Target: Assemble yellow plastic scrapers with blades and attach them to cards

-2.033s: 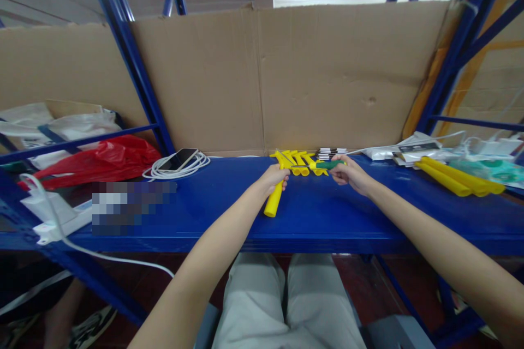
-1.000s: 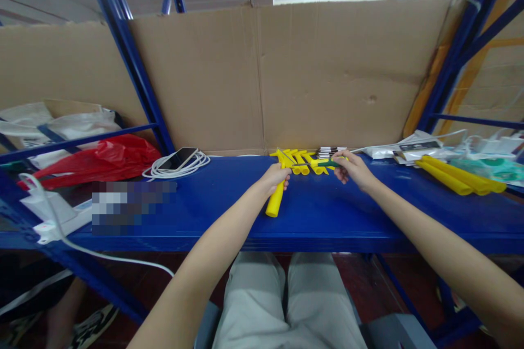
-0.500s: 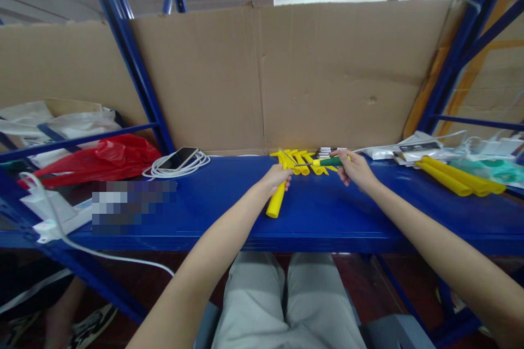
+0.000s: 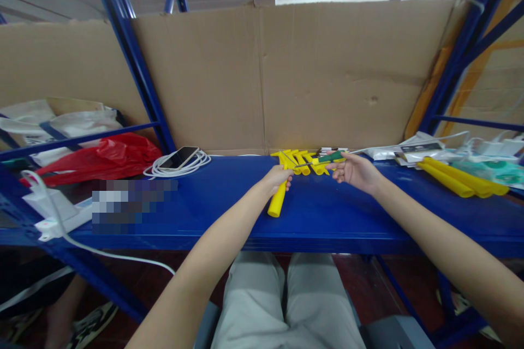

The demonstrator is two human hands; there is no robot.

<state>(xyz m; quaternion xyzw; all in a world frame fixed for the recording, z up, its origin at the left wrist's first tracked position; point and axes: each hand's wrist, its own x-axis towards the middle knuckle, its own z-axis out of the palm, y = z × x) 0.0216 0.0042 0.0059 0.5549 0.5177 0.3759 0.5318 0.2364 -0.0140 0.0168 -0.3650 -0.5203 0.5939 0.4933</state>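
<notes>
My left hand [image 4: 280, 177] is wrapped round a yellow tube [image 4: 277, 202], whose wide lower end points toward me just above the blue shelf. At the tube's upper end, the thin shaft of a screwdriver [image 4: 328, 158] meets it; the exact contact is too small to make out. The green and yellow screwdriver handle rests between the thumb and forefinger of my right hand [image 4: 356, 170], while the other fingers are loosely curled below it. Behind both hands lie several more yellow tubes [image 4: 305, 170], partly hidden.
A cardboard panel [image 4: 327, 76] stands along the back of the blue shelf [image 4: 327, 215]. To the left are a phone [image 4: 179, 158] with a coiled white cable, a red plastic bag [image 4: 110, 158] and a power strip [image 4: 61, 223]. Loose yellow tubes [image 4: 454, 179] and white packets [image 4: 421, 150] lie right.
The fingers of my right hand have loosened and shifted on the screwdriver handle, whose back end is slightly higher. My left hand holds the tube almost unmoved.
</notes>
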